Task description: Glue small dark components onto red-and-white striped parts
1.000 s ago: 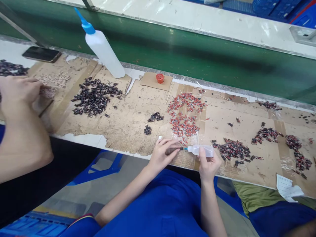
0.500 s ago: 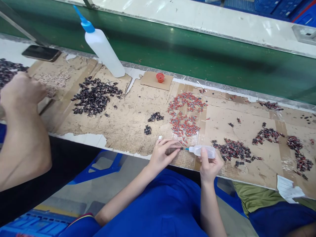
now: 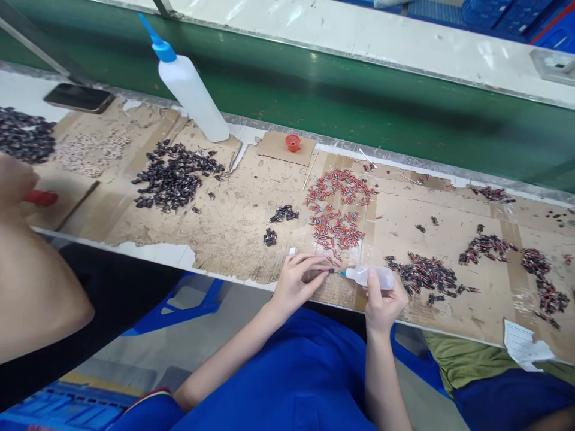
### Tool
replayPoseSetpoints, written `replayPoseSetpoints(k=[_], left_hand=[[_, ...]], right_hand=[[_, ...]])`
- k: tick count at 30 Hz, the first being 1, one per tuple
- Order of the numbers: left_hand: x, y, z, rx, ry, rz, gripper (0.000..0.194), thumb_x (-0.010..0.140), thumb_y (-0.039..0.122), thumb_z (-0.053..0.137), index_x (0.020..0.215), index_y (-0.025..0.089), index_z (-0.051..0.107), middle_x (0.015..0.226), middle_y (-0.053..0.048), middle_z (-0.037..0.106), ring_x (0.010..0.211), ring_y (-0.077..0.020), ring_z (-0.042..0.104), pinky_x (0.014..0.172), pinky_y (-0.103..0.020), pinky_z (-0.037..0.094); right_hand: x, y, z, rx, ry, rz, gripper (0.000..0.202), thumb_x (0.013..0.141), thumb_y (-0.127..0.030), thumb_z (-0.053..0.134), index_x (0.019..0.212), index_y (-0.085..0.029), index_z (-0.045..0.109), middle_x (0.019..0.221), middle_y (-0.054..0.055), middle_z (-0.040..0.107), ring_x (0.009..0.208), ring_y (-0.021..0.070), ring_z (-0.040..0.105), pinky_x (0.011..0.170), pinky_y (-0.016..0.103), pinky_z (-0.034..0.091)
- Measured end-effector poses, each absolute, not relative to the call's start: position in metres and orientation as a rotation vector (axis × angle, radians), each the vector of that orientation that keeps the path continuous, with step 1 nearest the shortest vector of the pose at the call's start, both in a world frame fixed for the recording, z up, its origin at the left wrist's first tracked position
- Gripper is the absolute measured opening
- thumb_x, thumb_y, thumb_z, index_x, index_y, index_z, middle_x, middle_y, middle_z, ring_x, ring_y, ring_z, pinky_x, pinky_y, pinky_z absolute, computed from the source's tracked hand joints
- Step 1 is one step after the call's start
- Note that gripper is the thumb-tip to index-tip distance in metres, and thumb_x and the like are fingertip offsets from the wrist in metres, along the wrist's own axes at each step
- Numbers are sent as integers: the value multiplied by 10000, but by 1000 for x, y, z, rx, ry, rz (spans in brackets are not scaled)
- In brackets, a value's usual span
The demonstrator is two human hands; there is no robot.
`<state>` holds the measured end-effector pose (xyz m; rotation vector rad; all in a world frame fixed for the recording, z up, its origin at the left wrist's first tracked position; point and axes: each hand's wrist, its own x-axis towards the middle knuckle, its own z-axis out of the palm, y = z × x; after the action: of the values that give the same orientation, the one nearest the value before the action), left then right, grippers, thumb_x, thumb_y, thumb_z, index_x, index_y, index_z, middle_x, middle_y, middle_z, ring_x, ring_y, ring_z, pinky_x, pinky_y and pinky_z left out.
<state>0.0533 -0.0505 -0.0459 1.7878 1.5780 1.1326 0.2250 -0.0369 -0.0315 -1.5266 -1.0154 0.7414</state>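
Observation:
Near the table's front edge, my left hand [image 3: 299,278] pinches a small dark part [image 3: 331,271] between thumb and fingertips. My right hand [image 3: 384,302] is closed round a small translucent bottle [image 3: 376,277], held on its side. The bottle's blue tip [image 3: 342,273] points left, close to the small dark part; whether they touch is too small to tell. Just beyond my hands lies a pile of small red parts [image 3: 336,230]. Right of the bottle is a pile of dark and red parts [image 3: 426,274]. Two little clusters of black parts [image 3: 284,212] lie beyond my left hand.
A tall white bottle with a blue nozzle [image 3: 193,96] leans behind a black pile [image 3: 168,179]. A red cup [image 3: 293,142] sits on a cardboard piece [image 3: 272,146]. At the left is another person's arm [image 3: 36,281], below a phone [image 3: 79,97]. Torn paper [image 3: 523,344] lies front right.
The other person's hand at the left has moved left and nearer the table's front edge, and something red now shows by it. My hands look almost unchanged.

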Motion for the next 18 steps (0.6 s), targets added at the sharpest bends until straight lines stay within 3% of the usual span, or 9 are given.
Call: replayPoseSetpoints(k=[3,7,11,18], left_hand=[[53,-49,-46,1772,1565,1138,182,816,216,684,997,239,690,860,-12,774,926,-216,670,890,-413,438],[50,-48,-43,1733,1514,1087,160,808,215,697,965,241,701,891,-21,770,939,-220,667,885,-409,454],[46,-45,-38,1714,1482,1097,108,858,232,644,940,232,713,931,-43,756,926,-203,661,867,-377,488],[50,-27,-42,2082,1540,1144,133,906,208,563,911,211,696,861,-49,700,853,-210,580,781,-370,497]], right_hand=[[228,-36,-36,-1427,-882,698,282,758,-436,667,762,-158,616,606,-11,598,448,116,518,433,237,404],[228,-32,-38,-1329,-894,676,361,667,-386,758,884,-196,540,800,4,635,678,164,652,653,300,524],[225,-24,-39,-1361,-991,649,458,596,-310,816,858,-224,450,863,4,629,878,210,691,823,364,527],[224,-20,-37,-1523,-1110,555,547,595,-347,822,989,-200,471,957,71,672,842,199,672,808,371,526]])
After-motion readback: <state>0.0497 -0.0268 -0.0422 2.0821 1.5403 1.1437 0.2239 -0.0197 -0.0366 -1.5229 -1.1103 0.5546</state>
